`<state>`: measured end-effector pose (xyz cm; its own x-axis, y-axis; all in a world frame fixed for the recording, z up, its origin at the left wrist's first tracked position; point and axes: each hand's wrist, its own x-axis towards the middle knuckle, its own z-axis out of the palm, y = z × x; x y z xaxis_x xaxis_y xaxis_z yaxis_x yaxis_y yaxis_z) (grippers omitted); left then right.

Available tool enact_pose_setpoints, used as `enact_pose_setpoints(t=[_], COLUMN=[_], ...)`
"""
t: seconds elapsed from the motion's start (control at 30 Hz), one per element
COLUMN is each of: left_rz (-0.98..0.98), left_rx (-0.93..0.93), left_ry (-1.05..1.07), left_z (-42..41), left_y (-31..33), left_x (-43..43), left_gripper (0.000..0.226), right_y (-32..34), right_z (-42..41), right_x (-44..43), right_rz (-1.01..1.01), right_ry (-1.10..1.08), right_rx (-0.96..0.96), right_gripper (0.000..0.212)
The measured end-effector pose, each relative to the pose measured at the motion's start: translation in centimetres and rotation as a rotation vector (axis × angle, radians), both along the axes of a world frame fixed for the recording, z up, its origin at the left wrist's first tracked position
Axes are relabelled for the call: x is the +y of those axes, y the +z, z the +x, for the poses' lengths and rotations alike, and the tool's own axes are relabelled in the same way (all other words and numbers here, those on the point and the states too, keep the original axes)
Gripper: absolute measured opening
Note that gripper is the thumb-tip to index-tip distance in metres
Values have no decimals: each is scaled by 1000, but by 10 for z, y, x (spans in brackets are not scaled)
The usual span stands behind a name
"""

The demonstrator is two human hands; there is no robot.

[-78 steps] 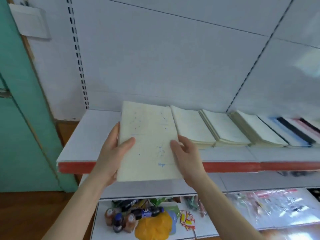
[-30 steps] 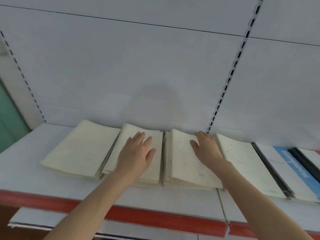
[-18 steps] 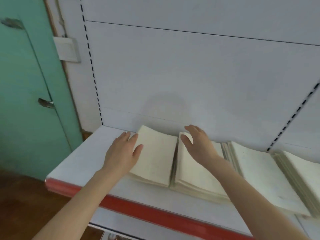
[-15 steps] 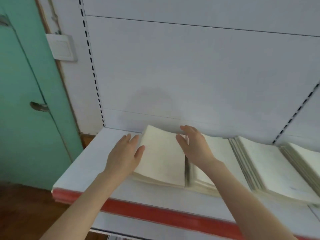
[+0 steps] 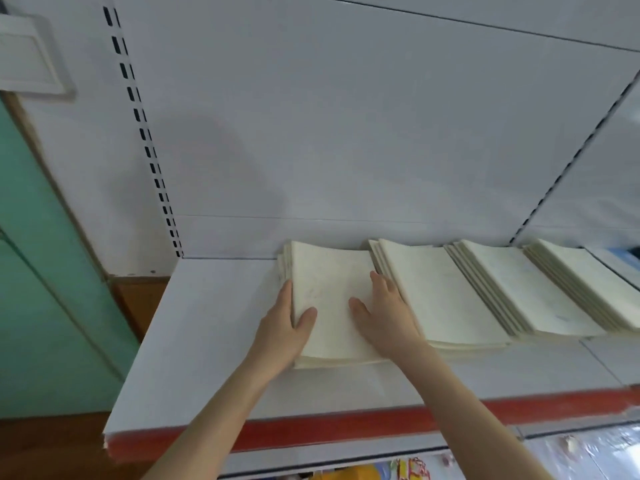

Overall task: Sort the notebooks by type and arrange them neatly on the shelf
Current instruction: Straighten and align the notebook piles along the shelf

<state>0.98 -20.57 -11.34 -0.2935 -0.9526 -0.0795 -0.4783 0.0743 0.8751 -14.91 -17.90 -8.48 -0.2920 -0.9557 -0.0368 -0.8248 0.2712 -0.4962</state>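
Fingers [image 5: 381,284] straight, left hand [image 5: 281,337] and right hand [image 5: 388,317] press the leftmost notebook stack [image 5: 329,289], gripping nothing (cover marks unreadable).

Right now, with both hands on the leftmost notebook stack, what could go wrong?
1. The leftmost notebook stack is fanned at its back left corner; the left hand pressing its side may skew it further.
2. The right hand lies by the neighbouring stack, which a sideways push might shift.
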Motion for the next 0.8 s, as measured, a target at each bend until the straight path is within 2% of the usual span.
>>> enact_pose_setpoints(t=[0.23, 0.57, 0.8], left_rz=[170, 183, 233], left_rx=[309, 343, 389], left_ry=[93, 132, 162], left_z=[-1, -6, -9], left_y=[-4, -4, -6], left_x=[0, 4, 5], left_gripper=[59, 59, 67], right_y=[4, -4, -8], right_z=[7, 6, 6], right_x=[-5, 9, 11], right_rz=[62, 91, 68], right_ry=[-14, -49, -68], right_rx=[58, -23, -63], right_gripper=[50, 59, 68])
